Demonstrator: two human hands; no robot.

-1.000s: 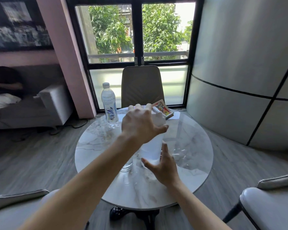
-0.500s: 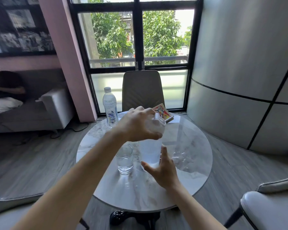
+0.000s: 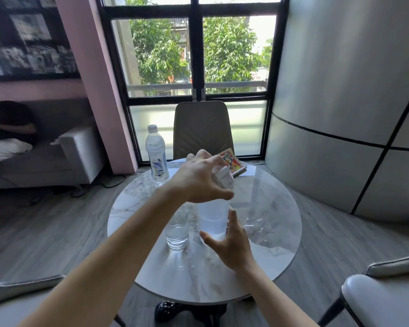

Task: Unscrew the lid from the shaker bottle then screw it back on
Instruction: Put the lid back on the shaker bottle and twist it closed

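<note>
From the head cam: the shaker bottle (image 3: pixel 213 220) stands upright mid-table on the round marble table (image 3: pixel 269 232), just right of a drinking glass (image 3: pixel 177 230). Left hand (image 3: pixel 198 182) is clamped over the lid (image 3: pixel 222 179) from above. Right hand (image 3: pixel 232 244) cups the bottle's base, fingers spread, touching it I think. A water bottle (image 3: pixel 156 156) sits further back.
</note>
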